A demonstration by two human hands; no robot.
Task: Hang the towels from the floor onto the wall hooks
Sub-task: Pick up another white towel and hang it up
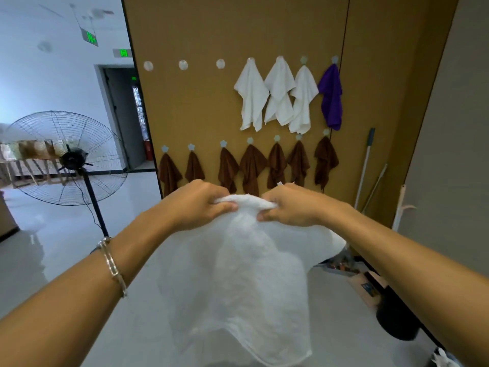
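A white towel [238,274] hangs in front of me, held up by its top edge. My left hand [198,205] and my right hand [291,207] each pinch that edge, close together. Ahead stands a brown wall panel [198,107] with two rows of hooks. In the upper row three round hooks [183,65] at the left are bare. To their right hang three white towels [252,96] and a purple towel [330,99]. Every hook in the lower row carries a brown towel [252,165].
A large standing fan [66,157] is on the grey floor at the left, with a doorway [124,115] behind it. A mop handle [363,168] leans at the panel's right edge. Boxes and a dark bin [397,321] sit on the floor at the lower right.
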